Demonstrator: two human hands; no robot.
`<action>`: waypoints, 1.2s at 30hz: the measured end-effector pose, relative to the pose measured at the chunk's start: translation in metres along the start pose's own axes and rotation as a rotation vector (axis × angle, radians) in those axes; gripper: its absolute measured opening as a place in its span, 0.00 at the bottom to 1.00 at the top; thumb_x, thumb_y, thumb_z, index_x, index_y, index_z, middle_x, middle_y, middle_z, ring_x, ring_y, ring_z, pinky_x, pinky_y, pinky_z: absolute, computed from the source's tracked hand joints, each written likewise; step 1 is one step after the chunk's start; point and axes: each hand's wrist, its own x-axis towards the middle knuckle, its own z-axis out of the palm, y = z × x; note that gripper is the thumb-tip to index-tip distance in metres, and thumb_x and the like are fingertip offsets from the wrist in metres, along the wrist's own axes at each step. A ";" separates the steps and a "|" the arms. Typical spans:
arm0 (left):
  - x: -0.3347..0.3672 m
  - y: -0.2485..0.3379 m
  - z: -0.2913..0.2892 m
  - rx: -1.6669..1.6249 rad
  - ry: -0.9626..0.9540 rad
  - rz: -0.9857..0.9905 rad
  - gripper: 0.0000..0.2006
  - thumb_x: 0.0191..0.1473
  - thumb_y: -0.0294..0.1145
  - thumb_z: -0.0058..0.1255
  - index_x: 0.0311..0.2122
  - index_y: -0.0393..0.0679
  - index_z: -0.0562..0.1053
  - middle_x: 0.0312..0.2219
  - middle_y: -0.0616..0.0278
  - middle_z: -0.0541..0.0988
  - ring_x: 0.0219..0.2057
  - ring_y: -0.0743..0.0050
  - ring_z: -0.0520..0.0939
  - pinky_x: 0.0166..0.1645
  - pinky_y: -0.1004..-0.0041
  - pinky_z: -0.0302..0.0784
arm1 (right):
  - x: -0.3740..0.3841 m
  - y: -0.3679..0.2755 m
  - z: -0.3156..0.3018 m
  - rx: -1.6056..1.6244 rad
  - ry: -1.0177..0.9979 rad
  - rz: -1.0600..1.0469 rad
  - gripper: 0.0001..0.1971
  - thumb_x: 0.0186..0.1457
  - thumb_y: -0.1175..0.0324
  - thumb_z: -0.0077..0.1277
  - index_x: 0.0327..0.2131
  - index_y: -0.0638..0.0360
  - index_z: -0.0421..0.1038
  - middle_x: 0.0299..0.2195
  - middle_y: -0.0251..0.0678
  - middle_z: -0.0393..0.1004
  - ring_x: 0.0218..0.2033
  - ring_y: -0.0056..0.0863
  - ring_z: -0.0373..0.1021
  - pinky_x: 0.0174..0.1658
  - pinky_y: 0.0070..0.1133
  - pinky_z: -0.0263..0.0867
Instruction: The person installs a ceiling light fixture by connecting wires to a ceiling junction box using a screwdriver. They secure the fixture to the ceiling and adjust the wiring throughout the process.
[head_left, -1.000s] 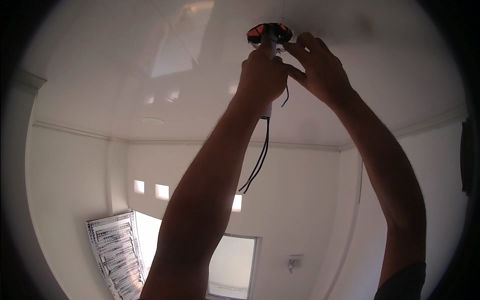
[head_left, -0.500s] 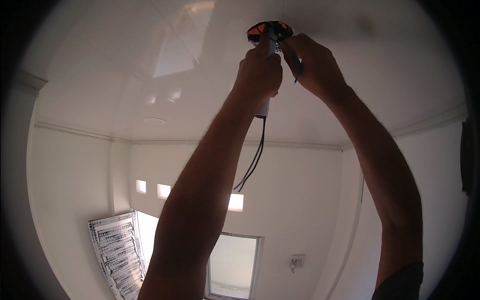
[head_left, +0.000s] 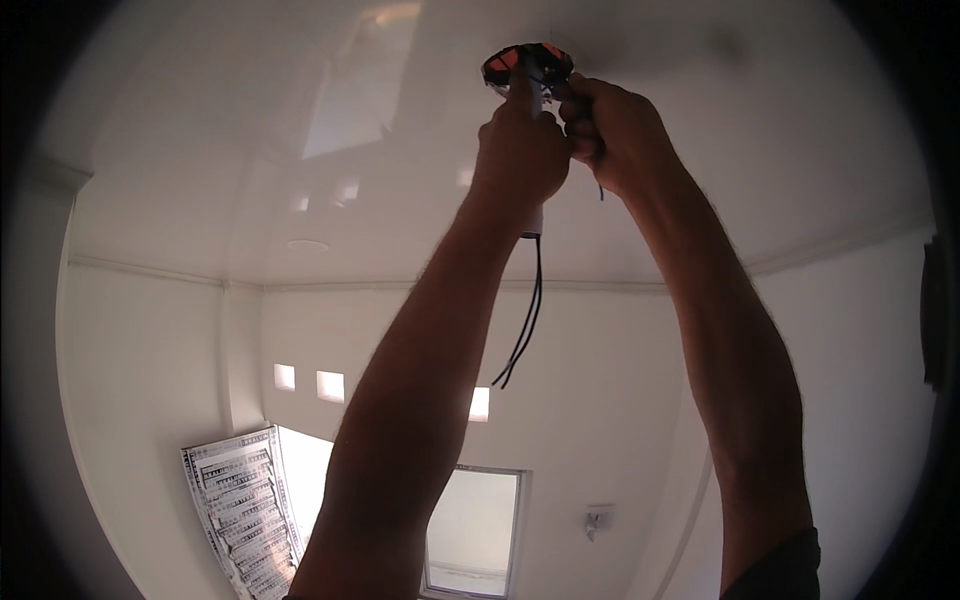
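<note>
Overhead, my left hand [head_left: 525, 150] is closed around a white tube [head_left: 533, 222], its index finger stretched up along it. From the tube's lower end hang two thin black wires [head_left: 537, 290]. The tube's top meets a dark round fitting [head_left: 500, 68] with orange-red parts at the ceiling. Beside it, my right hand [head_left: 615, 130] is closed, thumb and fingers pinched at the fitting's right edge. What lies between those fingertips is hidden. The end of a blue wire [head_left: 601, 192] shows below the right hand.
A glossy white ceiling [head_left: 400, 180] surrounds the fitting, with a flat round disc [head_left: 308, 245] farther left. Below are a window [head_left: 470, 530], small square wall openings [head_left: 330, 386], a leaning panel with printed film [head_left: 240, 500] and a wall socket [head_left: 598, 520].
My right hand has shifted slightly left and its fingers have curled in closer to the left hand. The black wires have swung a little right. My left hand keeps its hold.
</note>
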 end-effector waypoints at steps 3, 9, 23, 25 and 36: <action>0.005 0.004 -0.003 0.070 -0.029 -0.012 0.35 0.56 0.25 0.42 0.69 0.44 0.48 0.42 0.36 0.79 0.46 0.37 0.81 0.50 0.53 0.78 | -0.015 -0.009 -0.010 -0.242 -0.006 -0.094 0.09 0.57 0.70 0.55 0.35 0.68 0.75 0.21 0.36 0.73 0.18 0.19 0.64 0.18 0.18 0.58; 0.013 0.001 -0.002 0.334 -0.017 0.150 0.34 0.57 0.26 0.42 0.68 0.40 0.49 0.43 0.33 0.78 0.47 0.33 0.80 0.51 0.52 0.78 | -0.033 -0.010 -0.030 -0.772 -0.052 -0.433 0.11 0.58 0.68 0.55 0.40 0.64 0.76 0.21 0.37 0.75 0.19 0.21 0.70 0.27 0.24 0.69; 0.011 0.011 -0.013 0.190 -0.038 0.035 0.35 0.59 0.26 0.42 0.69 0.35 0.45 0.44 0.33 0.78 0.48 0.32 0.80 0.53 0.51 0.76 | -0.050 -0.019 -0.040 -1.236 -0.261 -1.353 0.18 0.52 0.80 0.52 0.48 0.56 0.73 0.41 0.39 0.77 0.45 0.38 0.74 0.44 0.30 0.74; 0.011 0.009 -0.010 0.219 -0.030 0.039 0.35 0.59 0.26 0.42 0.69 0.37 0.45 0.44 0.32 0.78 0.48 0.32 0.79 0.53 0.50 0.76 | -0.046 -0.023 -0.046 -1.247 -0.389 -1.366 0.21 0.51 0.84 0.51 0.49 0.54 0.72 0.45 0.37 0.75 0.49 0.37 0.73 0.46 0.30 0.75; 0.005 0.019 -0.014 0.222 -0.047 -0.003 0.35 0.57 0.28 0.42 0.69 0.39 0.47 0.47 0.31 0.76 0.48 0.33 0.79 0.53 0.51 0.77 | 0.022 -0.022 -0.043 -1.647 -0.245 -1.527 0.17 0.54 0.69 0.59 0.48 0.50 0.74 0.48 0.30 0.71 0.52 0.30 0.70 0.48 0.26 0.76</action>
